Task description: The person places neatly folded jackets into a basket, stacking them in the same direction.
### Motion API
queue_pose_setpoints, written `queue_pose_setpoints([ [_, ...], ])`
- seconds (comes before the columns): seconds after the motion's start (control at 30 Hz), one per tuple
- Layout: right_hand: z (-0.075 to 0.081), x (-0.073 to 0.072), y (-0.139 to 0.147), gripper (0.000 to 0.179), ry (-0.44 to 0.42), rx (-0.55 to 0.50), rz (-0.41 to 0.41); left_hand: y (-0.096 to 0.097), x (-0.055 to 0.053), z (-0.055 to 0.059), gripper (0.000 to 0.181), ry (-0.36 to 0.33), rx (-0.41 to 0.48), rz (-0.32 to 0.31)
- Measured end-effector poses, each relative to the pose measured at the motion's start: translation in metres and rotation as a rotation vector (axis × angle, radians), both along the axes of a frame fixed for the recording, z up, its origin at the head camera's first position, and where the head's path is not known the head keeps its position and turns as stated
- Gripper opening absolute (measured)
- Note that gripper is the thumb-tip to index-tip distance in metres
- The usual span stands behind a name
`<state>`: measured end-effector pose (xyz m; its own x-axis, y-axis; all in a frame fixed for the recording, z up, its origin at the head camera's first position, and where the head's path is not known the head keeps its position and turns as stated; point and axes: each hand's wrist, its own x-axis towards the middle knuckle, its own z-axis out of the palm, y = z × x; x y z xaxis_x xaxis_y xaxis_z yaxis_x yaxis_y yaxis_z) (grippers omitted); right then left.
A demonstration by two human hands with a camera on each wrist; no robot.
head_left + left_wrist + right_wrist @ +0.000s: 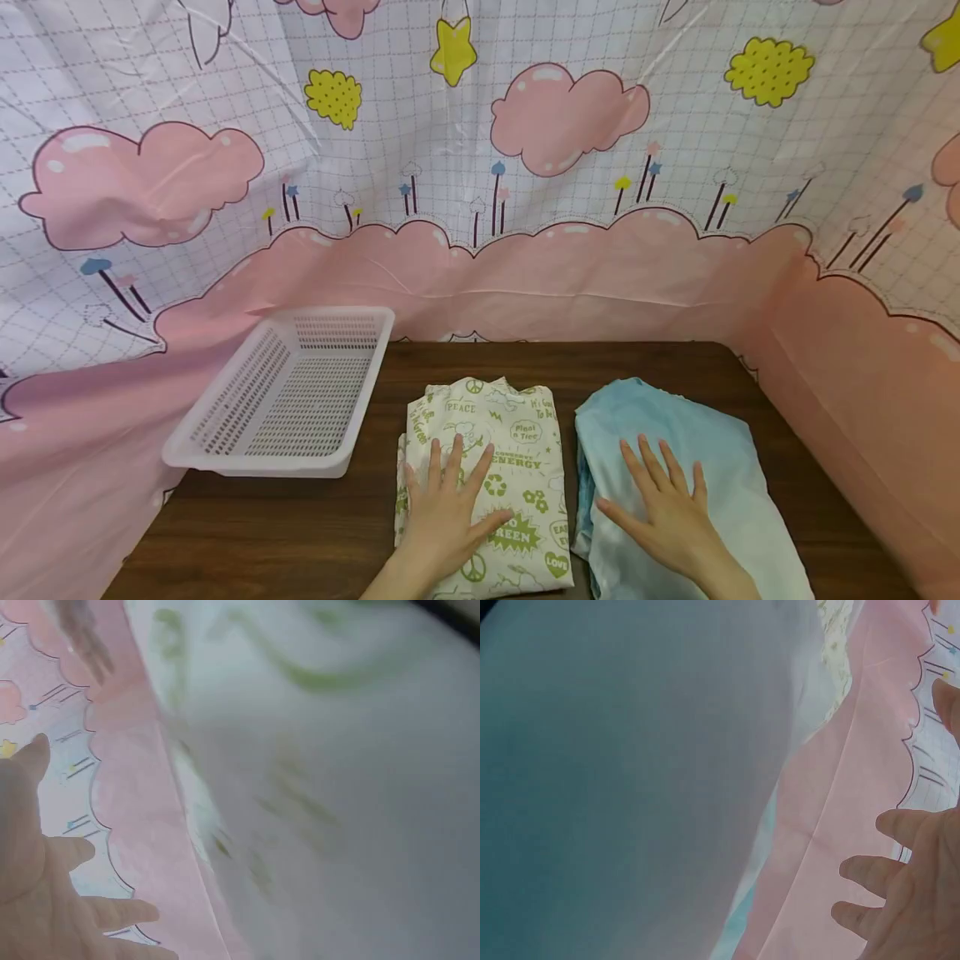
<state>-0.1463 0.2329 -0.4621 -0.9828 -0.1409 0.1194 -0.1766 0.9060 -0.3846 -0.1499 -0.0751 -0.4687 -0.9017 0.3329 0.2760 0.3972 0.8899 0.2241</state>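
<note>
Two folded pieces of cloth lie side by side on the dark wooden table. The left one is a cream cloth (525, 475) with green lettering and drawings. To its right lies a light blue cloth (735, 475) that fades to white. My left hand (442, 508) is spread over the cream cloth, fingers straight and apart. Over the blue cloth my right hand (671, 517) is spread the same way. Neither hand grips anything. Whether the palms touch the cloth cannot be told. Both wrist views show spread fingers beside blurred, close-up cloth.
A white plastic basket (341, 462) with perforated walls stands at the table's left. Behind and on both sides hangs a curtain (450, 275) printed with pink clouds and stars. The brown table (247, 533) shows between basket and cloth.
</note>
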Motion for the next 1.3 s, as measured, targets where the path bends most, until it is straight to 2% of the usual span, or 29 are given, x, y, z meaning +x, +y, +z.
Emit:
queue_pose_setpoints([
  [0.13,-0.001,0.003,0.01,0.086,-0.007,-0.029,0.001,0.016,-0.003,0.009,0.077,-0.162,0.11,-0.073],
  [0.27,-0.002,0.005,0.025,0.083,-0.027,-0.073,0.012,0.033,-0.011,0.017,0.077,-0.341,0.236,-0.155],
  [0.37,-0.003,0.007,0.036,0.084,-0.04,-0.094,0.012,0.046,-0.019,0.02,0.078,-0.422,0.322,-0.187],
  [0.57,-0.001,0.01,0.057,0.078,-0.044,-0.135,0.023,0.073,-0.028,0.029,0.075,-0.558,0.487,-0.188],
  [0.8,0.006,0.011,0.092,0.064,-0.068,-0.235,0.043,0.099,-0.044,0.029,0.07,-0.795,0.583,-0.331],
  [0.93,0.004,0.008,0.114,0.06,-0.06,-0.275,0.023,0.112,-0.058,0.023,0.069,-0.863,0.63,-0.322],
  [1.0,0.0,0.007,0.125,0.06,-0.062,-0.311,0.014,0.118,-0.065,0.018,0.068,-0.865,0.641,-0.303],
  [1.13,-0.01,0.004,0.147,0.059,-0.04,-0.307,-0.017,0.126,-0.076,0.011,0.067,-0.88,0.657,-0.267],
  [1.2,-0.015,0.004,0.157,0.061,-0.06,-0.295,-0.036,0.13,-0.08,0.009,0.067,-0.902,0.638,-0.258],
  [1.3,-0.02,0.001,0.168,0.066,-0.151,-0.311,-0.058,0.135,-0.084,0.008,0.068,-0.969,0.61,-0.251],
])
